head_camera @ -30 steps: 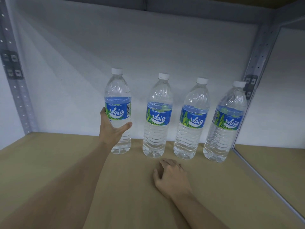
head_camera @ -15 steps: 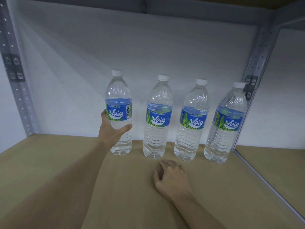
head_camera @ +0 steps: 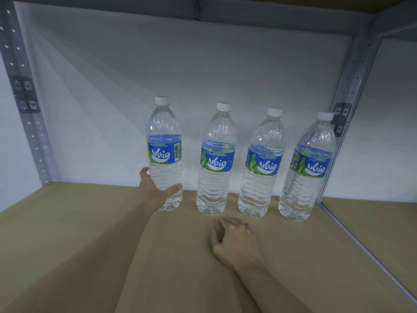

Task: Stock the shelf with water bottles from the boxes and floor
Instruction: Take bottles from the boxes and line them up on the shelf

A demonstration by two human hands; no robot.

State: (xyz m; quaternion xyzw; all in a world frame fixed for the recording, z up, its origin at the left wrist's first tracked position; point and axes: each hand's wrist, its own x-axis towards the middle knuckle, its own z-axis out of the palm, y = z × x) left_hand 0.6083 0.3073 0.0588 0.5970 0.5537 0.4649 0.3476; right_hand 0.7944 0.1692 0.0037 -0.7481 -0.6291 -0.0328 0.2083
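Observation:
Several clear water bottles with blue labels and white caps stand upright in a row at the back of the tan shelf board (head_camera: 90, 222). My left hand (head_camera: 155, 190) grips the lower body of the leftmost bottle (head_camera: 164, 154), thumb on its right side, and the bottle stands on the board. To its right stand the second bottle (head_camera: 216, 161), the third bottle (head_camera: 261, 163) and the rightmost bottle (head_camera: 308, 168). My right hand (head_camera: 234, 240) rests on the board in front of the second and third bottles, fingers curled, holding nothing.
A white back wall (head_camera: 180, 75) closes the shelf behind the bottles. Grey perforated metal uprights stand at the left (head_camera: 22, 98) and right (head_camera: 354, 86). A grey metal rail (head_camera: 361, 245) borders the board on the right, with another shelf board beyond it. An upper shelf beam runs overhead.
My left hand has slid down the leftmost bottle from the label to its lower body. The right hand has stayed where it was.

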